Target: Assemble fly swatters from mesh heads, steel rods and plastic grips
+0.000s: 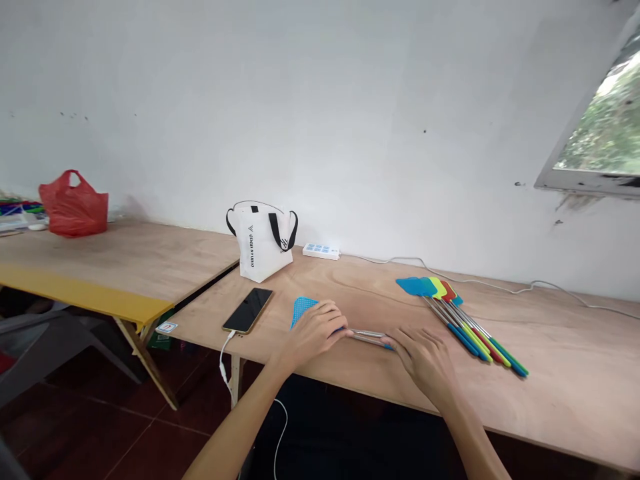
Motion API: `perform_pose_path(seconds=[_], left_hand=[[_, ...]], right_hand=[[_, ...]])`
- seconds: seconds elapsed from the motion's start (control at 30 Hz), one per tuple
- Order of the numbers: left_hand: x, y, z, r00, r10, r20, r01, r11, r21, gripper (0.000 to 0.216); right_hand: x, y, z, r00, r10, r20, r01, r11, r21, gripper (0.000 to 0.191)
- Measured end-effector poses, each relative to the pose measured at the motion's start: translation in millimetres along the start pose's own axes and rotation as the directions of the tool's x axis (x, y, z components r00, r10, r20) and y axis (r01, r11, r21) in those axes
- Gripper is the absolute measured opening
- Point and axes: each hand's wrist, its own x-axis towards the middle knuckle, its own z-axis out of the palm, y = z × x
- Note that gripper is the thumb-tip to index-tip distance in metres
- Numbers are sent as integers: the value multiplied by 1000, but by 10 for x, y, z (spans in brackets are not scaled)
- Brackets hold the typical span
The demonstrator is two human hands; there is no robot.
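A blue mesh fly swatter [303, 307] lies near the front of the wooden table, partly covered by my hands. My left hand [317, 330] is closed over it just below the blue head. Between my hands run bare metal rods [368, 336]; more than one seems to lie there. My right hand [423, 353] wraps over the handle end, where a bit of blue grip shows under the thumb. Most of the handle is hidden. To the right, several fly swatters [450, 313] with blue, yellow, red and green parts lie fanned side by side.
A white bag [265, 247] with black handles stands near the wall beside a power strip [321, 251]. A phone [249, 310] with a white cable lies at the left table edge. A red plastic bag [77, 207] sits on the neighbouring table [150, 257], across a narrow gap.
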Motion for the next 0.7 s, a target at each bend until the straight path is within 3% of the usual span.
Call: perform_pose_path(seconds=[0.13, 0.27, 0.37, 0.53, 0.7], left_hand=[[-66, -198, -327, 1000, -15, 27, 13, 999, 37, 25], [-123, -293, -594, 993, -119, 28, 117, 992, 49, 28], [-92, -193, -603, 985, -164, 55, 163, 986, 37, 27], [-30, -19, -503, 975, -204, 93, 207, 978, -21, 29], [-11, -42, -425, 991, -96, 91, 96, 995, 11, 29]], right_hand=[[-47, 373, -59, 999, -38, -25, 39, 999, 13, 36], [-182, 859, -135, 974, 29, -223, -28, 1000, 7, 34], [-279, 1009, -238, 960, 121, -254, -106, 992, 73, 34], [-348, 961, -497, 956, 236, -172, -219, 969, 116, 38], [-420, 931, -582, 958, 263, -114, -260, 965, 46, 49]])
